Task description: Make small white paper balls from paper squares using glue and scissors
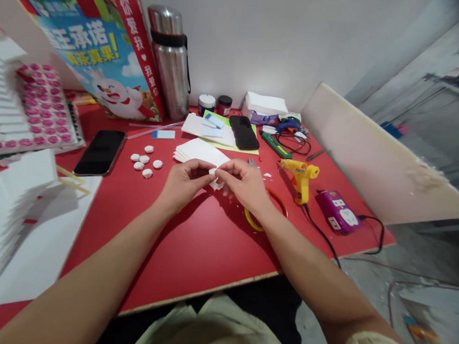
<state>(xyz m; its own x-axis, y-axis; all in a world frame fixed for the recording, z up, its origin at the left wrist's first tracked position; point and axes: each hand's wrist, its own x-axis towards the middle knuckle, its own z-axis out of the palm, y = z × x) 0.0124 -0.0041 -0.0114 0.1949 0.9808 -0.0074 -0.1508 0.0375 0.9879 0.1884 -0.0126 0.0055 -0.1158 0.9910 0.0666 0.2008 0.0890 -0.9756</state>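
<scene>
My left hand (186,181) and my right hand (243,181) meet above the middle of the red table (202,243). Both pinch one small white paper piece (215,178) between thumbs and fingertips. Just behind the hands lies a stack of white paper sheets (200,150). To the left of it, several small white round paper pieces (145,162) lie loose on the table. Scissors with an orange and yellow handle (270,210) lie under my right wrist, partly hidden.
A yellow glue gun (300,175) stands right of my hands, cabled to a purple power strip (338,212). A black phone (100,152) lies left. A steel flask (170,61), colourful box (105,56), black case (243,132), jars and stacked white trays (20,114) ring the table.
</scene>
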